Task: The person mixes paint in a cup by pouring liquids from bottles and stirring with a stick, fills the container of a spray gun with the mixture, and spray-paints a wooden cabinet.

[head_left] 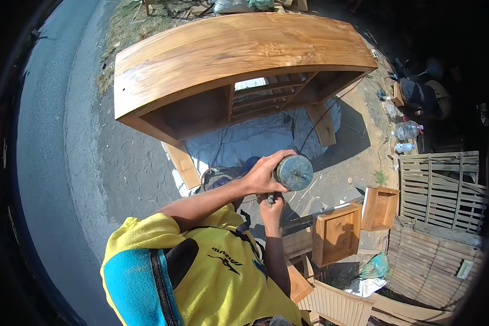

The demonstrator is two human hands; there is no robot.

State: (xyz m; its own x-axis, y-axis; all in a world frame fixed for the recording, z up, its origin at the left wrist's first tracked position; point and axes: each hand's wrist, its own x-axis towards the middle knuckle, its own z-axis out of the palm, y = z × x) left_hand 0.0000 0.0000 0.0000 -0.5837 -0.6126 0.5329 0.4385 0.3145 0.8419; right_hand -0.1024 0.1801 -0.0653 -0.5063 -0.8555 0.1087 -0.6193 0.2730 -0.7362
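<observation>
My left hand [263, 174] is wrapped round the side of a round, blue-green metal cup with a lid [294, 173], which looks like the paint cup of a spray gun. Just below it, my right hand [271, 209] is closed on a slim metal part under the cup; the rest of that part is hidden by my fingers. Beyond both hands stands a long wooden cabinet [244, 43] with a glossy top, open compartments and slatted rails in the middle. Its splayed legs rest on or beside a pale sheet [228, 144].
Two wooden drawers [337, 233] [380, 209] lie to the right. Farther right are a slatted bamboo panel [443, 185], plastic bottles [406, 130] and a crouching person [426, 98] in shade. A paved road [49, 163] runs along the left.
</observation>
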